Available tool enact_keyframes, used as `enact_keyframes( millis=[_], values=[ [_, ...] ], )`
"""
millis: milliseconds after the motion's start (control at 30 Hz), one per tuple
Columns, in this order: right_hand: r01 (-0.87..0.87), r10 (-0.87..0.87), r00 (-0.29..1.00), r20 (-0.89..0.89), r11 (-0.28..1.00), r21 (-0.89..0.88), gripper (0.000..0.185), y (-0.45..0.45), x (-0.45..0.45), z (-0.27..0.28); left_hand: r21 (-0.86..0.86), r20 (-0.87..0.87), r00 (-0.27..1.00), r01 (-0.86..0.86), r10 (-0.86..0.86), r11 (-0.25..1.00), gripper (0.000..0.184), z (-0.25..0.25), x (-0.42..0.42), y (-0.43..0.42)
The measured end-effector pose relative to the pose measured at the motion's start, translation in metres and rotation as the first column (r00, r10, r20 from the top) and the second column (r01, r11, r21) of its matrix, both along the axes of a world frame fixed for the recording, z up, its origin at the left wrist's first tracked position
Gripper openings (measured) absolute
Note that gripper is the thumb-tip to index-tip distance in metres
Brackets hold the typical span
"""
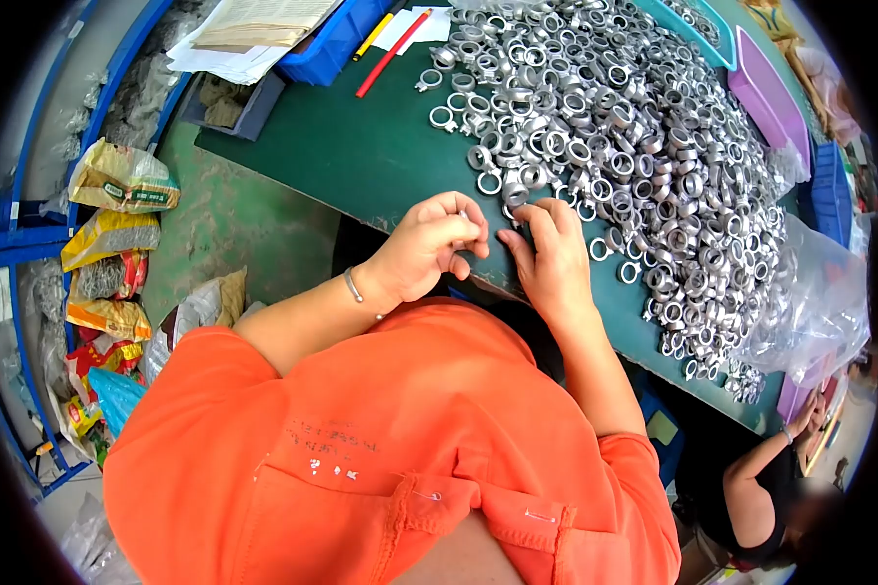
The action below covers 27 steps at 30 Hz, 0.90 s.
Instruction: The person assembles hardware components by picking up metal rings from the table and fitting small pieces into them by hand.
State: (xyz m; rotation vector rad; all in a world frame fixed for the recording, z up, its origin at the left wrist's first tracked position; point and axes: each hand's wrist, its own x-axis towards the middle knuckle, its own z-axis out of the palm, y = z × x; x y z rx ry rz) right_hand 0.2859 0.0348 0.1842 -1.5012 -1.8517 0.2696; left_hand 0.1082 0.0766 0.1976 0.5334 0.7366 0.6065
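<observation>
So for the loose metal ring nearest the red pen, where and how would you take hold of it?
I'd pinch the outside of the band of that metal ring between thumb and fingertip, coming from above on the side facing the red pen. It seems to lie flat, with bare table on that side, while the heap of rings crowds the other.
</observation>
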Motion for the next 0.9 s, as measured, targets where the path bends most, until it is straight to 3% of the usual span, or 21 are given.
enact_keyframes(
  millis=[33, 100, 167, 233, 300, 367, 433, 500, 567, 667, 733, 767, 833, 867, 900],
  values=[
    [-0.002, 0.002, 1.000, -0.001, 1.000, 0.001, 0.024, 0.000, 0.001, 0.001, 0.001, -0.001, 1.000, -0.002, 0.002, 1.000, 0.008, 0.000, 0.001, 0.000],
    [0.040, -0.037, 0.997, 0.064, 0.998, -0.039, 0.020, -0.001, 0.005, 0.004, 0.182, -0.222, 0.972, 0.122, -0.080, 0.976, 0.006, 0.000, 0.002, -0.002],
    [0.063, -0.071, 0.996, -0.060, 0.991, -0.118, 0.018, -0.007, 0.011, 0.003, 0.179, -0.216, 0.973, 0.121, -0.081, 0.976, 0.008, -0.002, 0.003, -0.003],
    [0.013, -0.112, 0.934, -0.339, 0.959, -0.281, 0.016, -0.014, 0.016, 0.006, 0.225, -0.302, 0.946, 0.189, -0.116, 0.956, 0.013, -0.003, 0.006, -0.004],
    [0.034, -0.183, 0.903, -0.388, 0.932, -0.361, 0.012, -0.019, 0.019, 0.003, 0.238, -0.314, 0.939, 0.221, -0.140, 0.946, 0.015, 0.001, 0.011, -0.002],
    [0.047, -0.364, 0.754, -0.546, 0.860, -0.508, 0.011, -0.021, 0.021, 0.002, 0.253, -0.325, 0.932, 0.250, -0.161, 0.935, 0.017, 0.001, 0.017, -0.001],
    [0.035, -0.385, 0.742, -0.548, 0.839, -0.542, 0.013, -0.020, 0.020, 0.010, 0.236, -0.337, 0.922, 0.278, -0.190, 0.931, 0.017, -0.002, 0.023, 0.000],
    [-0.082, -0.343, 0.534, -0.773, 0.889, -0.451, 0.020, -0.022, 0.016, 0.013, 0.230, -0.304, 0.933, 0.266, -0.191, 0.936, 0.017, -0.002, 0.026, -0.001],
    [-0.042, -0.190, 0.596, -0.780, 0.963, -0.266, 0.022, -0.026, 0.012, 0.003, 0.222, -0.272, 0.943, 0.256, -0.193, 0.941, 0.018, -0.003, 0.027, -0.001],
    [-0.010, -0.004, 0.937, -0.349, 0.999, -0.039, 0.023, -0.029, 0.011, 0.014, 0.091, -0.158, 0.967, 0.214, -0.198, 0.972, 0.019, -0.005, 0.023, 0.001],
    [-0.105, 0.143, 0.950, -0.277, 0.983, 0.148, 0.025, -0.020, 0.012, 0.014, -0.101, 0.005, 0.974, 0.226, -0.226, 0.969, 0.019, -0.005, 0.021, 0.003],
    [-0.128, 0.174, 0.955, -0.240, 0.972, 0.197, 0.025, -0.019, 0.012, 0.014, -0.103, 0.004, 0.974, 0.228, -0.229, 0.968, 0.019, -0.005, 0.020, 0.003],
    [-0.134, 0.179, 0.950, -0.257, 0.974, 0.184, 0.025, -0.019, 0.014, 0.014, -0.188, 0.053, 0.973, 0.230, -0.223, 0.955, 0.016, -0.004, 0.019, 0.004],
    [-0.144, 0.188, 0.944, -0.273, 0.975, 0.172, 0.025, -0.019, 0.014, 0.014, -0.186, 0.052, 0.973, 0.230, -0.224, 0.955, 0.016, -0.004, 0.020, 0.003],
    [-0.144, 0.188, 0.944, -0.273, 0.974, 0.173, 0.025, -0.022, 0.013, 0.011, -0.057, -0.037, 0.977, 0.206, -0.208, 0.977, 0.016, -0.003, 0.020, 0.001]
  ],
)
